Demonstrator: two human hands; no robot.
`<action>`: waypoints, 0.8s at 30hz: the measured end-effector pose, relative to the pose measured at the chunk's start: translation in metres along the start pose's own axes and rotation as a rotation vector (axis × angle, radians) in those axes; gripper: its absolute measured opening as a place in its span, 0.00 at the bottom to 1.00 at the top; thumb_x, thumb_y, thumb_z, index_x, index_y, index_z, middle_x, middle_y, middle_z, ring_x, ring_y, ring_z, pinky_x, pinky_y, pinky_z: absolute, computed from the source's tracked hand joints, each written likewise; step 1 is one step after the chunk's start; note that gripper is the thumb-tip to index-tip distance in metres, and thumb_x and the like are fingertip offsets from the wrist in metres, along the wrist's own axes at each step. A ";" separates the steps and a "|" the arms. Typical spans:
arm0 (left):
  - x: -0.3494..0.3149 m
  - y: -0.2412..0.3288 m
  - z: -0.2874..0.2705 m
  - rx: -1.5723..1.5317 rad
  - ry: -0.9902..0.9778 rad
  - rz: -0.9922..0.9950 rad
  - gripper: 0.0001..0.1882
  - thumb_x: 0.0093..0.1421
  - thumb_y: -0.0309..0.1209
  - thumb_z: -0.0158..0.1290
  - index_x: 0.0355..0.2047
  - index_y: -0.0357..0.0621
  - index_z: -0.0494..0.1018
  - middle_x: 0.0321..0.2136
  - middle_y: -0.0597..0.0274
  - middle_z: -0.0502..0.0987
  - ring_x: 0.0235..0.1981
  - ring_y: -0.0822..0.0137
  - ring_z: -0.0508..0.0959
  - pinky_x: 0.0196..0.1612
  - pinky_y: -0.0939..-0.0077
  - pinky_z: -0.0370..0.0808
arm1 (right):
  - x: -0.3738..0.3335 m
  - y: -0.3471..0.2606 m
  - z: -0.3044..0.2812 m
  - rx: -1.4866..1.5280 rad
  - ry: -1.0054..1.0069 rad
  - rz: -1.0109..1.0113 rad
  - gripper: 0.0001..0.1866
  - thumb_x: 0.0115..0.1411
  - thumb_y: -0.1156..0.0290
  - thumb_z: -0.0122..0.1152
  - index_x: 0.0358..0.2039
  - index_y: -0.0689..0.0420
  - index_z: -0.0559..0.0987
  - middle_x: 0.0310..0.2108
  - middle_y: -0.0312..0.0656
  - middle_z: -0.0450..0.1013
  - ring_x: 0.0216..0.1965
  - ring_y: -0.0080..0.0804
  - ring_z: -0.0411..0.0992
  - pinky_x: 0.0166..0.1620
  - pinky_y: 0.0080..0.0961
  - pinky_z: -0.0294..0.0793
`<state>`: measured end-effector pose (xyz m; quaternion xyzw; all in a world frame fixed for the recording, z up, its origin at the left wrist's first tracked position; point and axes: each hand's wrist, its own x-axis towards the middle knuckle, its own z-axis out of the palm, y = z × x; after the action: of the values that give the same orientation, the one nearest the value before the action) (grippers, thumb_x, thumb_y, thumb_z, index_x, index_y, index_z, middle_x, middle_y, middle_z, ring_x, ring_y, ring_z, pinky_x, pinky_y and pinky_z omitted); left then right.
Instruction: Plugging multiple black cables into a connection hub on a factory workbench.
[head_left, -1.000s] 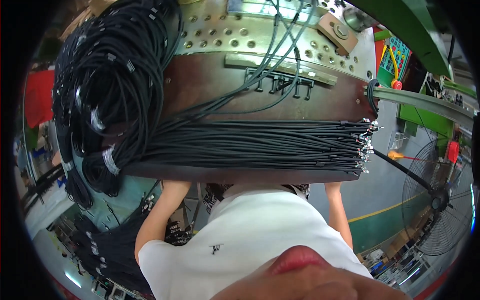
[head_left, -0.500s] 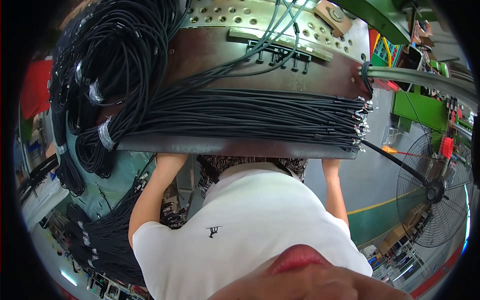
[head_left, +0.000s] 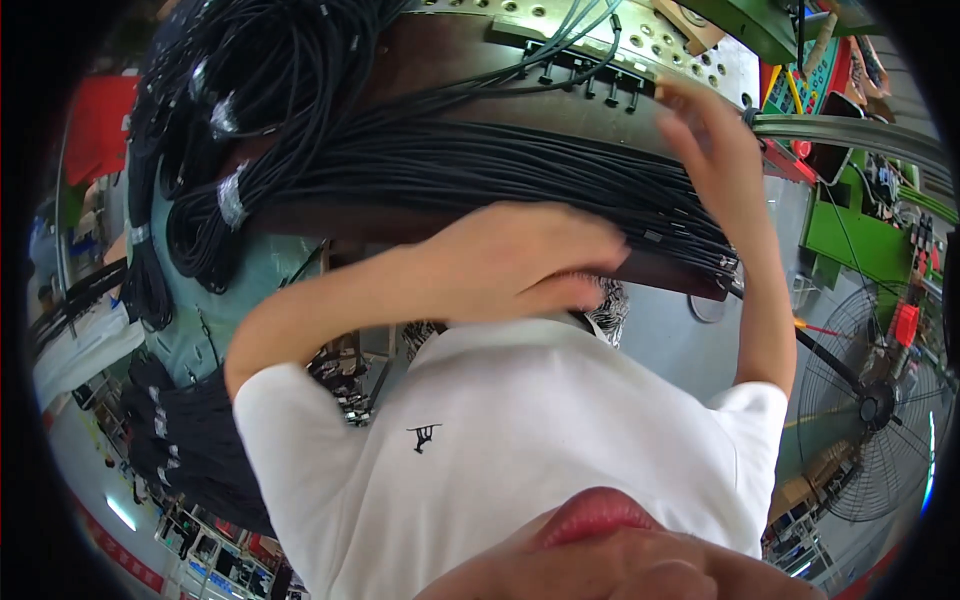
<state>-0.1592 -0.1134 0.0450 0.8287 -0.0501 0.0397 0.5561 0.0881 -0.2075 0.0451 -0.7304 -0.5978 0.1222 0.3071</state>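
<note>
A long bundle of black cables (head_left: 480, 165) lies across the brown bench top, its silvery connector ends at the right. My left hand (head_left: 525, 258) hovers over the bundle's near side, blurred, thumb and fingers apart with nothing visible between them. Farther back, my right hand (head_left: 715, 135) reaches over the bundle's right end. Its thumb stands away from the fingers, and the fingertips are beside the right end of a black fixture with several pegs (head_left: 590, 78). Whether they touch it I cannot tell. A few separate cables (head_left: 490, 88) run up past that fixture.
Coiled black cables (head_left: 270, 70) heap up at the left, tied with clear wrap (head_left: 232, 198). A perforated metal plate (head_left: 735, 75) lies at the back. To the right are a metal rail (head_left: 850, 128) and a large fan (head_left: 870, 410). More cable bundles (head_left: 190, 440) lie lower left.
Both hands have come up from below the bench's near edge. The left moved right over the bundle, the right up to the fixture. The bench appears higher in the view.
</note>
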 end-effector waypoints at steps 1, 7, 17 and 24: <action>0.015 -0.006 0.005 0.142 0.147 0.114 0.28 0.63 0.46 0.51 0.56 0.38 0.67 0.55 0.48 0.71 0.54 0.49 0.72 0.56 0.57 0.70 | 0.023 0.012 0.022 -0.406 0.245 -0.253 0.28 0.54 0.59 0.67 0.54 0.53 0.71 0.41 0.43 0.73 0.43 0.43 0.71 0.47 0.37 0.73; -0.048 -0.030 -0.050 0.893 0.116 -0.742 0.40 0.56 0.45 0.56 0.62 0.33 0.59 0.55 0.46 0.68 0.55 0.51 0.68 0.54 0.59 0.65 | 0.001 0.034 0.020 -0.465 0.201 -0.196 0.32 0.52 0.56 0.69 0.54 0.50 0.68 0.37 0.44 0.72 0.43 0.43 0.71 0.46 0.34 0.72; -0.069 -0.047 -0.088 0.730 0.466 -0.305 0.14 0.54 0.30 0.61 0.41 0.41 0.78 0.37 0.60 0.77 0.33 0.64 0.74 0.36 0.73 0.71 | -0.055 0.020 -0.124 -0.878 0.181 0.044 0.10 0.54 0.68 0.67 0.38 0.51 0.82 0.36 0.36 0.77 0.39 0.35 0.75 0.40 0.30 0.75; -0.060 -0.044 -0.095 0.153 0.456 -0.539 0.10 0.55 0.27 0.59 0.36 0.36 0.74 0.32 0.65 0.73 0.35 0.72 0.72 0.42 0.79 0.66 | 0.016 0.026 -0.003 -0.419 0.083 -0.262 0.13 0.57 0.63 0.63 0.40 0.56 0.78 0.38 0.45 0.73 0.41 0.43 0.73 0.43 0.35 0.72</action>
<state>-0.2139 -0.0071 0.0336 0.8212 0.2988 0.0789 0.4797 0.1146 -0.1952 0.0347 -0.6987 -0.6865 -0.0754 0.1866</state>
